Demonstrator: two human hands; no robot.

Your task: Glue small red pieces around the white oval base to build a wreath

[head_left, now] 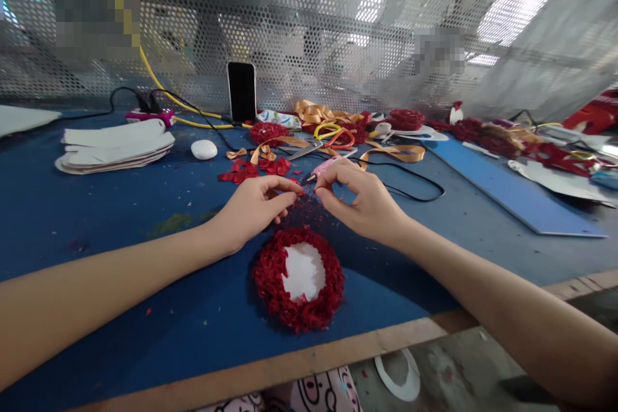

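My left hand (pixel 258 206) is closed in a pinch, with a small red scrap (pixel 300 190) at the tips of thumb and forefinger. Facing it a short gap away, my right hand (pixel 360 199) also pinches; whatever is between those fingertips is too small to make out. Just behind the right fingers lies a pink glue gun (pixel 322 168), its nozzle pointing left and its body partly hidden by the hand. Below both hands a round, ruffled dark red wreath (pixel 264 283) rests on the table around a white centre (pixel 304 270). Loose red pieces (pixel 241 170) are scattered beyond the left hand.
Scissors (pixel 309 148) with yellow and orange handles lie among gold ribbon (pixel 393 152). A phone (pixel 242 91) stands upright at the back. White cut-out shapes (pixel 116 145) are stacked left, near a white rounded object (pixel 203 150). A blue board (pixel 512 193) lies right. A black cable (pixel 425 198) loops behind the right hand.
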